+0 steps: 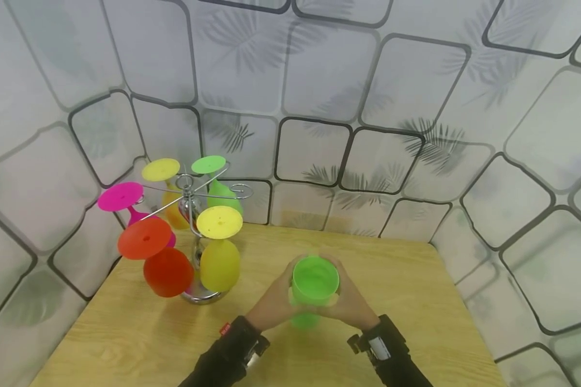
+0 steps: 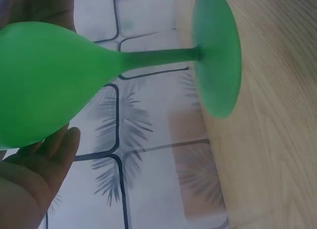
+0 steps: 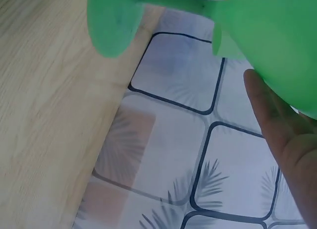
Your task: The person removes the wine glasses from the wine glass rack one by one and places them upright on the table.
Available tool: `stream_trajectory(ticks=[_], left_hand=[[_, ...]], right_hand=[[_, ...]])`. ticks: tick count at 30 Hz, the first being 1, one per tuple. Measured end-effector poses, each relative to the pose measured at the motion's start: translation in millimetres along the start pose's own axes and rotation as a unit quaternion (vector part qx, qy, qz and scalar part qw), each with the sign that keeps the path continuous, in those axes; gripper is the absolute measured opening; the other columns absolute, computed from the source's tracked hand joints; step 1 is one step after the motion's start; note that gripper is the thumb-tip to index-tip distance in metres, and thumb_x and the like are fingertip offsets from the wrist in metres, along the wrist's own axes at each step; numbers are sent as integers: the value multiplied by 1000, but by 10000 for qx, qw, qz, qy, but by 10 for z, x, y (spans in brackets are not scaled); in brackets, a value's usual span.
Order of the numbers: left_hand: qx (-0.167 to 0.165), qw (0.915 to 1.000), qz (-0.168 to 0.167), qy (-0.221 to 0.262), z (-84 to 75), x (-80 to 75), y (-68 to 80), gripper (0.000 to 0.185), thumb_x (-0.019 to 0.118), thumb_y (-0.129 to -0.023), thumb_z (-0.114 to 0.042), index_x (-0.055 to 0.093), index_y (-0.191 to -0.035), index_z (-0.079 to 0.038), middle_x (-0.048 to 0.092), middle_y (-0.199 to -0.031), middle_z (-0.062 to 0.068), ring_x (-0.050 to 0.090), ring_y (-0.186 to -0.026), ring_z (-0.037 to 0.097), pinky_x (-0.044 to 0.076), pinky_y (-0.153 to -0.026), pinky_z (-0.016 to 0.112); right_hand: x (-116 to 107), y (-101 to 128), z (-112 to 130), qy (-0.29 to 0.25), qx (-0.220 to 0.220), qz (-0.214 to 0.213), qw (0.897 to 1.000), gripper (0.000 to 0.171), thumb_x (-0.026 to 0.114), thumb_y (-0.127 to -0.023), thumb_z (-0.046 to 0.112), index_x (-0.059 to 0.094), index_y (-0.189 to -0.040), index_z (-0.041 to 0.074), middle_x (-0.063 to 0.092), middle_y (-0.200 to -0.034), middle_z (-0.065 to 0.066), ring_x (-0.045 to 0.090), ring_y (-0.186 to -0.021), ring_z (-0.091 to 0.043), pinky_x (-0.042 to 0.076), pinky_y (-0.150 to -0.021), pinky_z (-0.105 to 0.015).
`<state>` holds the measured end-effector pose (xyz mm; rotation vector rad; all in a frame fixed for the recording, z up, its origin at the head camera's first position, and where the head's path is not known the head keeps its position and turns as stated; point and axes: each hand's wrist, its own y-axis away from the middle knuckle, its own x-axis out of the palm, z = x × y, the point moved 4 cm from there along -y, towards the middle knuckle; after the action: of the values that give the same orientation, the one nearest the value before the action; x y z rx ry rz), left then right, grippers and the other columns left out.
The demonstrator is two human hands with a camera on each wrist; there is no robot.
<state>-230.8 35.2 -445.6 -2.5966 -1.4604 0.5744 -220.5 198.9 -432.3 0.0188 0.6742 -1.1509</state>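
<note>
A green wine glass (image 1: 314, 279) is upright between both hands over the front middle of the table. My left hand (image 1: 277, 302) holds its bowl from the left, and my right hand (image 1: 351, 301) holds it from the right. The left wrist view shows the bowl (image 2: 44, 80) between fingers and thumb, with the stem and round foot (image 2: 218, 55) bare. In the right wrist view, fingers (image 3: 270, 115) lie along the bowl (image 3: 282, 45). The foot looks raised off the tabletop, though the exact gap is hard to tell.
Left on the wooden table (image 1: 382, 269) stands a metal glass rack (image 1: 196, 236). Upside down from its arms hang several coloured glasses, including a red one (image 1: 167, 271), a yellow one (image 1: 220, 266) and a green one (image 1: 225, 196). Patterned walls (image 1: 314, 150) enclose the back and sides.
</note>
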Motion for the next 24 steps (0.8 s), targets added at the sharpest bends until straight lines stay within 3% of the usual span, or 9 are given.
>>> stream_trajectory(ticks=[4, 8, 12, 15, 19, 24], left_hand=[[-309, 9988, 48, -387, 70, 28, 49, 92, 75, -78, -33, 17, -149, -24, 36, -149, 2, 41, -133, 22, 38, -107, 48], [-521, 9951, -47, -842, 155, 46, 158, 68, 62, -88, -34, 30, -145, -12, 40, -145, 9, 45, -129, 26, 40, -106, 48], [-490, 9929, -65, -1086, 240, 79, 256, 47, 55, -93, -30, 45, -135, -13, 50, -137, 8, 50, -123, 26, 44, -101, 48], [-588, 9922, 1, -1096, 296, 108, 306, 41, 54, -93, -26, 48, -133, -16, 53, -135, 5, 52, -121, 27, 45, -100, 48], [-629, 9919, 32, -1103, 356, 131, 354, 39, 53, -94, -22, 49, -132, -15, 54, -134, 4, 53, -120, 27, 46, -99, 47], [-579, 9920, -18, -1126, 402, 160, 378, 38, 53, -94, -22, 50, -130, -11, 55, -131, 6, 54, -118, 28, 47, -97, 49]], right_hand=[[-117, 10, -131, 83, 61, -452, 9989, 102, 83, -67, 10, 18, -145, 11, 41, -138, -13, 49, -120, -14, 50, -96, -36], [-431, -63, -286, -181, 572, -1302, 9897, 101, 79, -67, -4, 15, -143, 2, 39, -137, -21, 49, -118, -16, 49, -92, -20], [-791, -106, -665, 52, 1181, -2062, 9714, 102, 78, -70, -2, 9, -145, 3, 33, -139, -24, 43, -122, -35, 47, -100, -38], [-1035, -70, -1063, 367, 1455, -2519, 9560, 103, 79, -72, 5, 7, -146, 9, 32, -141, -23, 40, -126, -39, 37, -105, -56], [-1311, 29, -1402, 864, 1856, -3005, 9316, 103, 80, -73, 11, 6, -145, 12, 33, -143, -25, 38, -129, -44, 33, -108, -58], [-1524, 179, -1603, 1236, 2203, -3351, 9077, 103, 80, -72, 15, 6, -144, 12, 34, -142, -29, 39, -127, -48, 33, -107, -58]])
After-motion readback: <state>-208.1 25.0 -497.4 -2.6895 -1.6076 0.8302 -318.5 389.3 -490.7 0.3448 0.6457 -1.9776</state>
